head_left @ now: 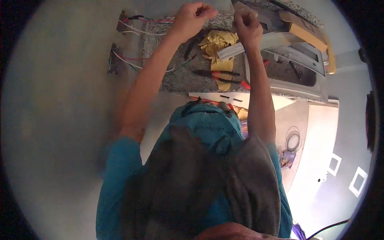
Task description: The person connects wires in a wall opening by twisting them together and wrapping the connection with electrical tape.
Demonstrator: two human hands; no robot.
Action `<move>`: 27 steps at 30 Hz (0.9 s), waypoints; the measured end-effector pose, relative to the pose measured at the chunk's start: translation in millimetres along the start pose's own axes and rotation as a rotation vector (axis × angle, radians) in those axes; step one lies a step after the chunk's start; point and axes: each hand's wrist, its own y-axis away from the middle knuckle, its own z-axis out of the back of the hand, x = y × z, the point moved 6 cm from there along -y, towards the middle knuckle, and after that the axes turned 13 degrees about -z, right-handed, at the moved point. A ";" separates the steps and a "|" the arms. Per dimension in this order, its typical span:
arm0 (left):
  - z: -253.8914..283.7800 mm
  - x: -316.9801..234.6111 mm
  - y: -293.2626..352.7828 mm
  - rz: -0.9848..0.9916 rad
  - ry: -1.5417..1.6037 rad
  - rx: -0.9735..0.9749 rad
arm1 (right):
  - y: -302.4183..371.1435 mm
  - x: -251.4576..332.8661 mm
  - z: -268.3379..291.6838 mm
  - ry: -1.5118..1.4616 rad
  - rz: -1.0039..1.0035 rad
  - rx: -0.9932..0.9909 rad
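- The left hand [190,22] was raised with its fingers curled in and thumb and forefinger drawn close; whether anything thin was pinched there I could not tell
- The right hand [249,32] had its fingers bent over loosely, nearly closed; a pale flat piece [241,6] showed just beyond those fingertips, though whether they had hold of it was unclear
- The white ribbed block [231,51] lay on the body side of the right fingers and to their left, just beside that wrist
- Its long axis slanted, the far end toward the right wrist and the near end pointing left, back toward the body
- Of the two, the right hand was clearly nearer to it; from the left fingers it lay off to the right and closer to the body
- Crumpled yellow paper [218,40] lay between the two hands, on the body side of both sets of fingers, partly under the block
- Red-handled pliers [218,75] lay farther toward the body from the right fingers, beyond the block
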 end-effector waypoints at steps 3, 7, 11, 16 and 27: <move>7.2 -7.8 8.0 -0.176 -0.022 -0.170 | 17.4 -11.5 -1.0 0.027 -0.069 0.173; 5.3 -29.3 18.9 -0.251 -0.088 -0.205 | 59.3 -76.4 -0.2 0.134 -0.242 0.281; 10.8 -16.1 34.1 -0.209 -0.303 -0.286 | 114.7 -99.7 -27.7 0.245 -0.264 0.476; 5.6 -18.2 59.8 -0.223 -0.390 -0.228 | 161.4 -77.9 -59.8 0.547 0.338 0.598; -5.2 -65.3 146.3 -0.097 -0.875 -0.614 | 157.1 -85.1 -89.6 0.700 0.428 0.869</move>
